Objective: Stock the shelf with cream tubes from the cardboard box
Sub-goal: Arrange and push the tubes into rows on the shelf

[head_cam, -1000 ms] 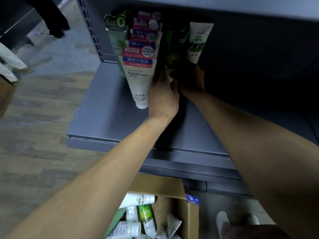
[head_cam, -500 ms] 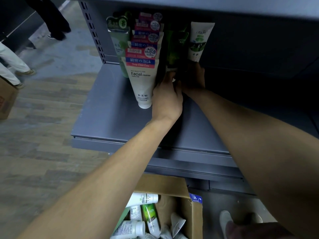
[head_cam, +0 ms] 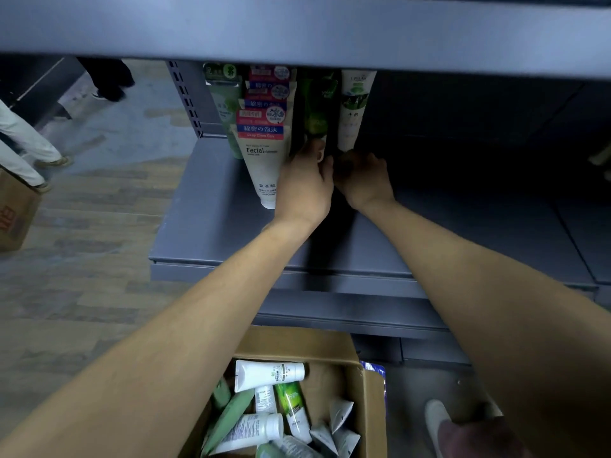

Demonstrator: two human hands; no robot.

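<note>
Cream tubes (head_cam: 269,375) fill cardboard box (head_cam: 367,401).

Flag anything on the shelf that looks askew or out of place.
The front Facial tube leans, its cap slanting right toward the left hand, while the white tube beside it stands straighter. Nothing looks spilled or damaged.

Front white tube (head_cam: 264,160) on the shelf (head_cam: 215,233): "Facial" in dark letters; above it a blue band reading "綿密の泡沫". White tube (head_cam: 269,375) in the cardboard box (head_cam: 370,408) below the shelf: "FRESH". Other print illegible.
</note>
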